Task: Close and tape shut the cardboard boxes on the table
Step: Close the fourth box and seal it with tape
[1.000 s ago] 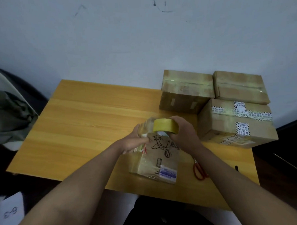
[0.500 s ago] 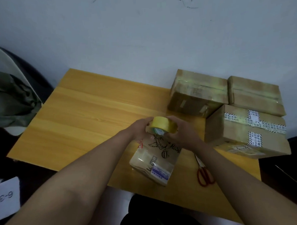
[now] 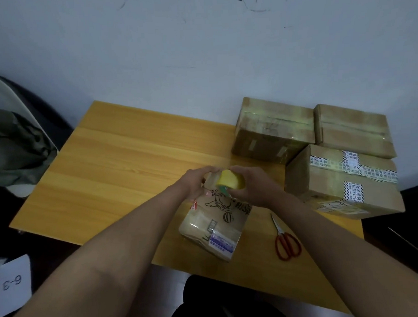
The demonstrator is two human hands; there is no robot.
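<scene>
A small cardboard box [image 3: 218,227] with a printed cartoon and a shipping label lies near the table's front edge, glossy with clear tape. My right hand [image 3: 251,187] grips a yellow roll of tape [image 3: 230,181] over the box's far end. My left hand [image 3: 194,185] rests on that far end right beside the roll, fingers curled on the box edge. Three bigger closed boxes stand at the back right: one [image 3: 271,129] by the wall, one [image 3: 353,130] to its right, one [image 3: 343,183] with printed black-and-white tape in front.
Red-handled scissors [image 3: 286,241] lie on the wooden table [image 3: 112,167] right of the small box. A chair with a dark green cloth [image 3: 13,147] stands off the table's left. A paper marked 6-3 [image 3: 11,282] lies at the lower left.
My hands came closer together at the far end of the small box, and the tape roll tilted down onto it. My head view shifted, so the table sits more to the right.
</scene>
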